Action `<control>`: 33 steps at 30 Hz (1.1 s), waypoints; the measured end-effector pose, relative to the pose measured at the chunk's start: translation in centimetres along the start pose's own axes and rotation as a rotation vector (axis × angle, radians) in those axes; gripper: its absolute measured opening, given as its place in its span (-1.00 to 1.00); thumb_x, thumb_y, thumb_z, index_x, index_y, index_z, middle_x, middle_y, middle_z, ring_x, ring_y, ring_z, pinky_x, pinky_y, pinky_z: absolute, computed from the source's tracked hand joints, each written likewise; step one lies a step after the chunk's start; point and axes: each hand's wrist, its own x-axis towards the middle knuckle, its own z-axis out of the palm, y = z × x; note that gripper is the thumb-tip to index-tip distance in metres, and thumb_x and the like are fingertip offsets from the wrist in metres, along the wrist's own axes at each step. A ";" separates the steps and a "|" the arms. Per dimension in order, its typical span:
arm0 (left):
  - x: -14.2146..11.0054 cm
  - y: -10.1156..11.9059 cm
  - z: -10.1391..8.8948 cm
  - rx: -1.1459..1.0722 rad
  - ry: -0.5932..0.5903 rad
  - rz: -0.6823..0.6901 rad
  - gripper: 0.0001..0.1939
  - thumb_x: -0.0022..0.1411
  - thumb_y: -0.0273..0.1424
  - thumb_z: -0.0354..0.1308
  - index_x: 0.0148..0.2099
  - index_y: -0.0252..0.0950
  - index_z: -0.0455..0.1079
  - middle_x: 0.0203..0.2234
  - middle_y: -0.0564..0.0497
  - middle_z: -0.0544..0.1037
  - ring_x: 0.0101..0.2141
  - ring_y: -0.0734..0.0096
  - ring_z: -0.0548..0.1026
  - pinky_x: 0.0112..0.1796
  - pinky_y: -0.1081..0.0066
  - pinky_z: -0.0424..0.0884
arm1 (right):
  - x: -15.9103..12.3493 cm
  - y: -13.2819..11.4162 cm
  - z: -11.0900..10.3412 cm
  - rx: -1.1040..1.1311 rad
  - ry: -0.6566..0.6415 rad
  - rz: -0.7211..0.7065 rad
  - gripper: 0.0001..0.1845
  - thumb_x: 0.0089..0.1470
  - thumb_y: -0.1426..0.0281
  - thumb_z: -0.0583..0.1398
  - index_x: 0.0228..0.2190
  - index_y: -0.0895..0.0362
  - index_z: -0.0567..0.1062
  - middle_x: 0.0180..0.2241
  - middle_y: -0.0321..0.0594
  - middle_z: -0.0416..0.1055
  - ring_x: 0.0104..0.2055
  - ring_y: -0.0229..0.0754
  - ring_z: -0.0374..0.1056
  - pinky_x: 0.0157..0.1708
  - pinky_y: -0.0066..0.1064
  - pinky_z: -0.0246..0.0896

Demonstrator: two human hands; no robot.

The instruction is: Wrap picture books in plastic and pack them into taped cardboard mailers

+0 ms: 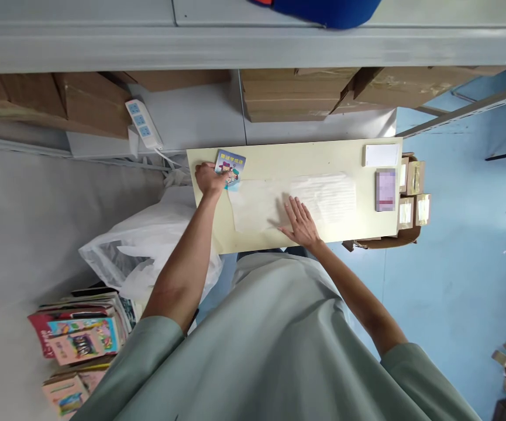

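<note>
The left hand [211, 177] pinches the booklet [234, 161] at the left end of the table [296, 161]; the right hand [302, 224] lies spread on the thin sheet [253, 204] — a sideways push there could wrinkle it.

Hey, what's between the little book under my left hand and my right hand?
The head view shows part of a thin, pale sheet between the little book and your right hand.
</note>
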 end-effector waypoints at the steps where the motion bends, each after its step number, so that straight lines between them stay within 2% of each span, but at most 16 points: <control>1: -0.1 0.2 -0.4 0.004 0.024 0.012 -0.63 0.46 -0.31 0.34 0.17 -0.48 0.55 0.19 -0.31 0.63 0.14 0.09 0.58 0.23 0.13 0.41 | -0.3 0.1 0.0 0.009 -0.004 -0.003 0.02 0.49 -0.14 0.12 0.66 0.12 -0.06 0.67 -0.04 -0.10 0.72 0.22 -0.24 0.68 0.18 -0.19; 3: -0.5 0.7 -1.3 0.004 0.090 0.053 -0.77 0.50 -0.39 0.25 0.09 -0.39 0.59 0.11 -0.23 0.68 0.11 0.13 0.61 0.24 0.16 0.41 | -0.8 0.4 -0.1 0.027 -0.003 -0.001 -0.03 0.52 -0.11 0.07 0.65 0.13 -0.04 0.66 -0.03 -0.09 0.72 0.20 -0.24 0.68 0.18 -0.19; 8: -2.7 2.3 -3.8 -0.057 0.300 0.210 -0.84 0.48 -0.41 0.24 0.03 -0.29 0.59 0.02 -0.16 0.68 0.11 0.09 0.62 0.27 0.15 0.43 | -1.1 1.2 -1.8 0.086 0.049 0.033 -0.17 0.59 -0.02 -0.07 0.62 0.19 0.09 0.64 0.01 0.03 0.72 0.16 -0.19 0.68 0.17 -0.23; 10: -4.3 3.7 -4.2 -0.101 0.344 0.266 -0.86 0.48 -0.37 0.26 0.02 -0.25 0.58 0.00 -0.11 0.68 0.07 0.11 0.62 0.26 0.15 0.44 | -0.8 1.5 -3.0 0.144 0.105 0.062 -0.23 0.60 0.02 -0.09 0.61 0.13 0.13 0.59 -0.03 0.17 0.70 0.13 -0.07 0.68 0.18 -0.21; 12: -6.4 5.6 -3.4 -0.198 0.317 0.311 -0.84 0.47 -0.30 0.29 0.00 -0.24 0.59 -0.05 -0.05 0.69 -0.02 0.18 0.63 0.18 0.21 0.50 | -0.4 1.9 -4.1 0.250 0.199 0.094 -0.27 0.60 0.01 -0.06 0.58 0.05 0.20 0.50 -0.03 0.36 0.63 0.15 0.11 0.64 0.22 -0.10; 14: -9.0 7.9 -1.2 -0.369 0.225 0.338 -0.78 0.44 -0.20 0.35 -0.02 -0.23 0.59 -0.12 -0.01 0.70 -0.12 0.26 0.62 0.01 0.33 0.54 | 0.1 2.6 -5.2 0.398 0.316 0.116 -0.28 0.57 -0.06 0.02 0.53 0.01 0.29 0.37 -0.01 0.51 0.52 0.18 0.29 0.56 0.25 0.08; 17: -13.6 11.2 3.9 -0.687 0.003 0.287 -0.65 0.33 -0.07 0.43 -0.11 -0.25 0.60 -0.24 -0.02 0.70 -0.23 0.32 0.61 -0.18 0.42 0.52 | 0.1 4.4 -6.3 0.597 0.461 0.185 -0.28 0.49 -0.15 0.15 0.41 0.02 0.43 0.24 0.02 0.61 0.35 0.19 0.45 0.37 0.16 0.36; 20: -18.1 13.6 9.3 -0.887 -0.203 0.177 -0.61 0.25 -0.06 0.46 -0.12 -0.29 0.62 -0.23 -0.08 0.72 -0.23 0.29 0.63 -0.17 0.38 0.53 | -1.2 6.8 -6.7 0.630 0.495 0.311 -0.37 0.47 -0.19 0.15 0.11 0.05 0.62 0.04 0.02 0.68 0.15 0.17 0.56 0.16 0.03 0.49; 23: -21.0 14.4 13.1 -0.915 -0.277 0.082 -0.64 0.23 -0.10 0.46 -0.14 -0.29 0.63 -0.25 -0.10 0.72 -0.20 0.25 0.64 -0.15 0.35 0.54 | -3.4 9.0 -6.5 0.529 0.463 0.413 -0.42 0.47 -0.18 0.14 -0.19 0.03 0.63 -0.15 -0.01 0.68 0.00 0.15 0.56 0.05 -0.01 0.47; 27: -22.4 14.1 15.9 -0.746 -0.277 0.019 -0.71 0.20 -0.14 0.46 -0.20 -0.26 0.61 -0.30 -0.08 0.72 -0.23 0.22 0.64 -0.18 0.33 0.54 | -5.6 11.0 -5.9 0.395 0.383 0.518 -0.54 0.48 -0.06 0.19 -0.22 0.04 0.61 -0.18 -0.03 0.68 0.02 0.15 0.51 0.11 0.00 0.37; 30: -22.7 13.7 16.9 -0.593 -0.282 0.028 -0.78 0.22 -0.20 0.44 -0.21 -0.22 0.60 -0.30 -0.06 0.73 -0.22 0.20 0.66 -0.13 0.30 0.54 | -6.1 11.8 -5.2 0.317 0.314 0.533 -0.68 0.51 0.10 0.21 -0.17 0.05 0.61 -0.14 -0.04 0.69 0.06 0.14 0.46 0.16 -0.01 0.27; 33: -22.7 13.9 17.5 -0.480 -0.268 0.049 -0.83 0.26 -0.24 0.42 -0.21 -0.20 0.59 -0.26 -0.05 0.76 -0.19 0.17 0.68 -0.07 0.27 0.55 | -6.0 12.6 -4.5 0.251 0.258 0.544 -0.77 0.52 0.21 0.21 -0.11 0.07 0.61 -0.09 -0.01 0.69 0.09 0.16 0.44 0.12 -0.05 0.23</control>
